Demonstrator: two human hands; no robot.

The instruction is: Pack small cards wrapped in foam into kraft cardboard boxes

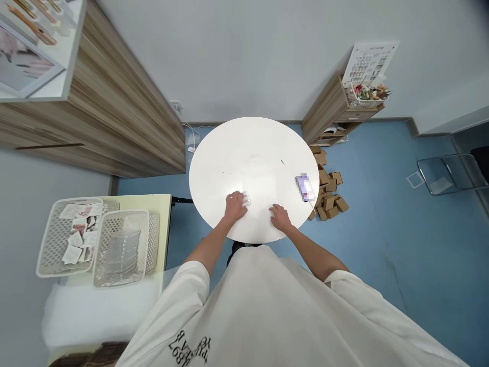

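Observation:
My left hand (234,206) rests at the near side of the round white table (252,137), fingers bent round the left side of a small clear case (246,198) with pale pieces inside. Part of the case is hidden under the fingers, and its contents are too small to make out. Apart from it, to the right, my right hand (280,217) lies on the tabletop with its fingers out and nothing in them. A phone (304,187) with a blurred screen lies near the table's right edge, with a white cable running off it.
Small brown cardboard boxes (329,196) are heaped on the floor right of the table. White baskets, one with papers (78,239) and one with clear plastic pieces (122,252), stand on a side table at left. A wooden cabinet (130,102) and a low shelf (324,112) flank the table.

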